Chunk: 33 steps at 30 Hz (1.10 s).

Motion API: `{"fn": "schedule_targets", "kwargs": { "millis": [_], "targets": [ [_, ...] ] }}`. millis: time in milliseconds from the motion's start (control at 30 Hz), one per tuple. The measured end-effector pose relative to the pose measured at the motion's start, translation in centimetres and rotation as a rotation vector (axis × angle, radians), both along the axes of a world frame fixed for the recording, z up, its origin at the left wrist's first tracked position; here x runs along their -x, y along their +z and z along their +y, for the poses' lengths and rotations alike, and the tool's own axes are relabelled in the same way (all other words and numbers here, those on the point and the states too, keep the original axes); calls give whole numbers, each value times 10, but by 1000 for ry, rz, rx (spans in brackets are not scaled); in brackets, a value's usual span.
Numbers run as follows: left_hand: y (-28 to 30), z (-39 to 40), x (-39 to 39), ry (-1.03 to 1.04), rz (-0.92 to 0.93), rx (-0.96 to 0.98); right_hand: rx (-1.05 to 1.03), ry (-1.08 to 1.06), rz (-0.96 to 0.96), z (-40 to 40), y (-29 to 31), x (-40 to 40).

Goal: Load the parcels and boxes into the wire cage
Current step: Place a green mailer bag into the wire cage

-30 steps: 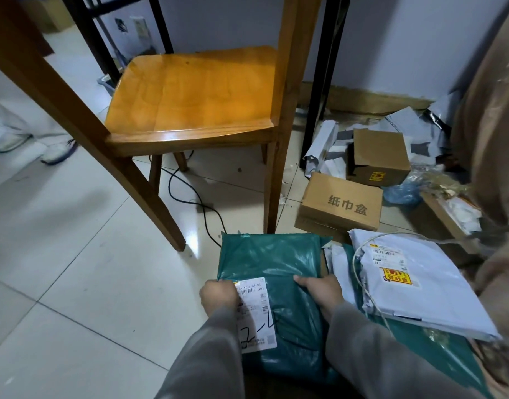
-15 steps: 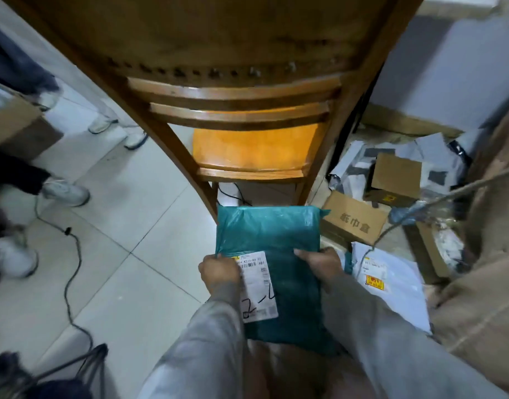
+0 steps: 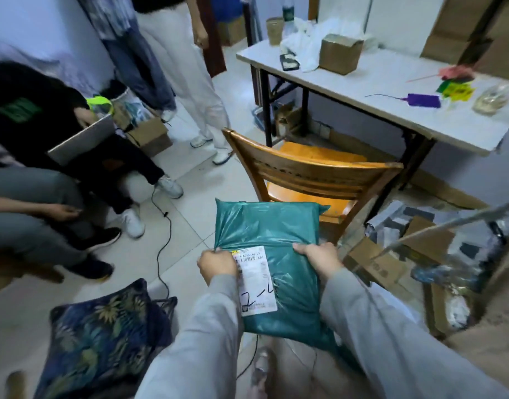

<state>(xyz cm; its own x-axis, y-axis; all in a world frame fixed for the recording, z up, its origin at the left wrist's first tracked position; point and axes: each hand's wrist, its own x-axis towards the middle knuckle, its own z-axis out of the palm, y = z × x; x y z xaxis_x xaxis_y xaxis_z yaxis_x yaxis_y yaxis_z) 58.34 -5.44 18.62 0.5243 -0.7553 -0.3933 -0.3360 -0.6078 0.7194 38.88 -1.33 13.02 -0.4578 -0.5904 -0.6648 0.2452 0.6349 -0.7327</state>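
I hold a teal plastic mailer parcel (image 3: 272,234) up in front of me with both hands. My left hand (image 3: 217,264) grips its left edge beside the white shipping label (image 3: 254,279), which has "2-4" handwritten on it. Gripping the right edge is my right hand (image 3: 319,259). Several cardboard boxes (image 3: 374,263) and grey mailers (image 3: 391,214) lie in a heap on the floor at the right. No wire cage shows in the head view.
A wooden chair (image 3: 313,174) stands just beyond the parcel, and a white folding table (image 3: 391,90) with a box behind it. Seated people (image 3: 31,145) and standing legs (image 3: 187,73) fill the left. A floral cushion (image 3: 103,338) and a black cable (image 3: 161,249) lie near.
The parcel has come up off the floor pile with both hands still on it. My view has risen and swung left, from under the chair to over the room.
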Motion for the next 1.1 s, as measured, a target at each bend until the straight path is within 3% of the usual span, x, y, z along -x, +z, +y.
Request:
{"fn": "schedule_targets", "kwargs": {
  "millis": [167,400,800,1100],
  "targets": [
    [65,51,-48,152,8,59,67,117,-7,8,25,-39],
    [127,137,-146,387,-30,97,169,258,32,70,151,-161],
    [177,341,-330,795,-92,143,237,708,18,204,198,-375],
    [186,533,-409,1062,-108,148,259,977,-22,354,204,-488]
  ]
}}
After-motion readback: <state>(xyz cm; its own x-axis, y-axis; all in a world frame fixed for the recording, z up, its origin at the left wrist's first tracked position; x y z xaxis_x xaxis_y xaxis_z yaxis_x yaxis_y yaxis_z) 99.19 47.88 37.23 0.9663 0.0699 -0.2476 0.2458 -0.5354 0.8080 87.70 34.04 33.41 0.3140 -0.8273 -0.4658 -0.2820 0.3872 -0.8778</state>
